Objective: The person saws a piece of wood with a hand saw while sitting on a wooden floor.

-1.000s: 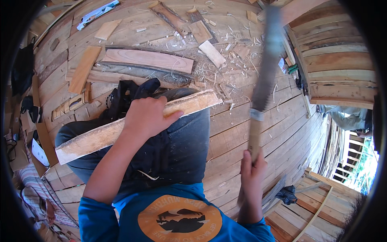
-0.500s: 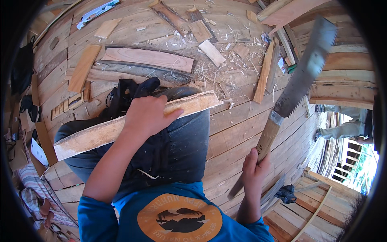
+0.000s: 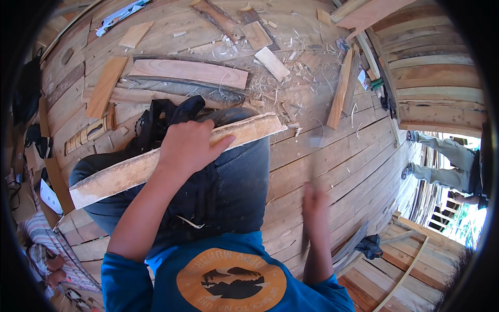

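Across my lap, over dark trousers (image 3: pixel 236 182), lies a narrow wooden board (image 3: pixel 114 180) with rough bark along its upper edge. My left hand (image 3: pixel 188 143) is wrapped over the middle of it, thumb along the near side. To the right, clear of the board, my right hand (image 3: pixel 315 210) is closed around the handle of a handsaw (image 3: pixel 314 143). Both hand and saw are smeared by motion. The saw points away from me, its blade seen nearly edge-on, so the teeth do not show. A dark end of the handle sticks out below my fist.
Wood shavings (image 3: pixel 273 96) and small chips litter the plank floor (image 3: pixel 306 156). Beyond my knees lie a bark-edged slab (image 3: pixel 189 73) and loose boards (image 3: pixel 106 87). Another person's legs (image 3: pixel 442 161) are at the right, near stacked planks (image 3: pixel 436 78).
The saw has swung left and down from the upper right, and its broad toothed blade has turned nearly edge-on. My right hand moved slightly left; my left hand and the board stayed put.
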A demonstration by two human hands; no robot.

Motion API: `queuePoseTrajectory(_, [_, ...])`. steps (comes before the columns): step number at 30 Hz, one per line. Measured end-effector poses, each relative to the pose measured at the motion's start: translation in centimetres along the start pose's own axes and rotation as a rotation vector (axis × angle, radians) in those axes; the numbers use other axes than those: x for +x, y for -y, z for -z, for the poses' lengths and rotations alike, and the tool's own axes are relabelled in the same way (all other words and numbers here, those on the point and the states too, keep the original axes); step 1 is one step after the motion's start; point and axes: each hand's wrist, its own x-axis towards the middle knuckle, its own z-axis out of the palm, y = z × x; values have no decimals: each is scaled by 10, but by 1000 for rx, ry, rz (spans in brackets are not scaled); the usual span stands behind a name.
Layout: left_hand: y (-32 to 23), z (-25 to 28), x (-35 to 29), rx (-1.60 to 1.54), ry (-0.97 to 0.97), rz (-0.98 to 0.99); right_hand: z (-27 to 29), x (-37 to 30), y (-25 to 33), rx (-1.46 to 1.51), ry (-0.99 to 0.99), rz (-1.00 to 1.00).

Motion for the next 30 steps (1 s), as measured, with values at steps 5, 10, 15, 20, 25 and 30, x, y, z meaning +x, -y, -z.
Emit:
queuePoseTrajectory(5, [1,2,1,-19,45,1,-23,-1,-40,55,47,-27])
queuePoseTrajectory(10, [-2,3,3,35,52,14,22,-6,8,269,-97,-118])
queuePoseTrajectory(15, [-6,5,3,36,43,26,9,-22,24,458,-137,-94])
queuePoseTrajectory(20, [-1,-1,-2,10,35,33,-55,-23,-73,-26,202,42])
queuePoseTrajectory(25, [-4,3,5,27,29,34,-19,-27,0,417,38,-328])
queuePoseTrajectory(30, [-6,2,4,52,58,43,-33,-18,-13,133,113,-79])
